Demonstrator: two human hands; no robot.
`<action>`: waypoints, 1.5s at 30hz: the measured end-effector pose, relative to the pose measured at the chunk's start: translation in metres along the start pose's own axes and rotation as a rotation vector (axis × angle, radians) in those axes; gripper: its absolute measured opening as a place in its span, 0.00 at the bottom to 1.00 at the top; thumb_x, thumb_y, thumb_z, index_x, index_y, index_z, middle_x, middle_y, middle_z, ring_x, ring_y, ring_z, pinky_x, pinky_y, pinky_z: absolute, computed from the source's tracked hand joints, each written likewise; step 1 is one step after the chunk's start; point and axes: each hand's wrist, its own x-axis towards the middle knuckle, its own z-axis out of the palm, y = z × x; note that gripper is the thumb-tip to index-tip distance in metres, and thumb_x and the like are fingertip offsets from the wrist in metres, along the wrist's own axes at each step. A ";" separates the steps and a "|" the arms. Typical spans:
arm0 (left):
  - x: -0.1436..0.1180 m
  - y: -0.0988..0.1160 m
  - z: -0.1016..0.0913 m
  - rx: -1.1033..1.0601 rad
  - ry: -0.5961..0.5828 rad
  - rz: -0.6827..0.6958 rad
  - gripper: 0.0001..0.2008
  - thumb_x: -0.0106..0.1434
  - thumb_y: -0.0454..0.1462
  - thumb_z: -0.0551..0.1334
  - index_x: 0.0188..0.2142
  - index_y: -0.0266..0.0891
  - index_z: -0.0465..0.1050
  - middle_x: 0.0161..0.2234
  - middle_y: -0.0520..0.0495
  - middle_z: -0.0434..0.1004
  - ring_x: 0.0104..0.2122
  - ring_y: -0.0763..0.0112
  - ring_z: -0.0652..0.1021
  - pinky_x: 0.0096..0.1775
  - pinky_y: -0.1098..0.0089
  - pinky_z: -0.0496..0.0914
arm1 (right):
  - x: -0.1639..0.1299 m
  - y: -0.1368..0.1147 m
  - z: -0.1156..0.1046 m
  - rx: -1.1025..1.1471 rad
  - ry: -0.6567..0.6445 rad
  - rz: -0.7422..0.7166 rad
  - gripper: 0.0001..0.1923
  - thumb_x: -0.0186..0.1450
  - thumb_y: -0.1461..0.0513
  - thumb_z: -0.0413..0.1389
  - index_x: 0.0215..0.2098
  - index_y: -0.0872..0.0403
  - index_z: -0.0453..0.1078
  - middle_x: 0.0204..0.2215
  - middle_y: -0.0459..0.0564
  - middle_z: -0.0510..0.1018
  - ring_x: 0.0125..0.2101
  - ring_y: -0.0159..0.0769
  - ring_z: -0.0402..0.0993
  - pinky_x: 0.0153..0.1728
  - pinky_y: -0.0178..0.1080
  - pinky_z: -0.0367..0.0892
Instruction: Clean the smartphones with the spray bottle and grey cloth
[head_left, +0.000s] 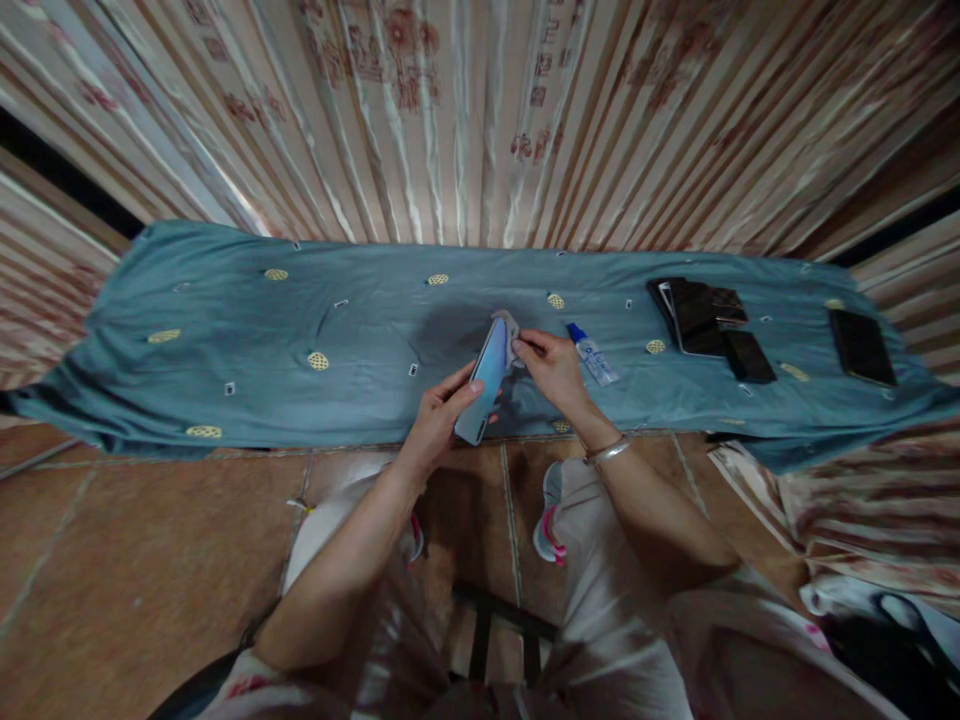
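Observation:
My left hand grips a smartphone by its lower edge and holds it tilted over the near edge of a table covered with a blue-green cloth. The phone's screen reflects pale blue. My right hand pinches a small grey wiping cloth against the phone's top end. A small spray bottle with a blue cap lies on the cloth just right of my right hand. A metal bracelet sits on my right wrist.
A stack of dark phones lies at the right of the table, with one more dark phone further right. Striped patterned curtains hang behind. Brown floor tiles and my knees and shoes are below.

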 end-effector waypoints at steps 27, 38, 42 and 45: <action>0.020 0.000 0.003 -0.301 0.093 -0.035 0.12 0.70 0.40 0.60 0.44 0.33 0.79 0.36 0.46 0.85 0.33 0.70 0.82 0.48 0.66 0.77 | -0.026 -0.007 0.022 -0.383 -0.051 -0.354 0.15 0.73 0.60 0.50 0.46 0.52 0.78 0.47 0.55 0.81 0.48 0.44 0.77 0.53 0.45 0.71; 0.026 -0.002 -0.002 -0.352 0.112 -0.072 0.21 0.71 0.49 0.56 0.45 0.35 0.79 0.37 0.43 0.86 0.40 0.61 0.84 0.48 0.65 0.76 | -0.035 -0.017 0.028 -0.363 -0.101 -0.480 0.19 0.75 0.61 0.47 0.56 0.52 0.76 0.51 0.57 0.79 0.51 0.45 0.75 0.57 0.49 0.71; 0.026 -0.004 -0.002 -0.355 0.156 -0.055 0.18 0.72 0.46 0.57 0.39 0.36 0.80 0.31 0.47 0.84 0.33 0.68 0.82 0.45 0.69 0.75 | -0.041 -0.025 0.031 -0.333 -0.157 -0.502 0.18 0.75 0.62 0.47 0.56 0.51 0.76 0.50 0.56 0.78 0.51 0.43 0.75 0.56 0.47 0.72; 0.027 -0.004 -0.001 -0.379 0.172 -0.029 0.20 0.73 0.46 0.55 0.35 0.36 0.79 0.29 0.48 0.82 0.31 0.71 0.81 0.42 0.71 0.74 | -0.048 -0.034 0.035 -0.296 -0.185 -0.546 0.18 0.75 0.63 0.47 0.56 0.52 0.76 0.50 0.56 0.78 0.50 0.41 0.76 0.55 0.45 0.73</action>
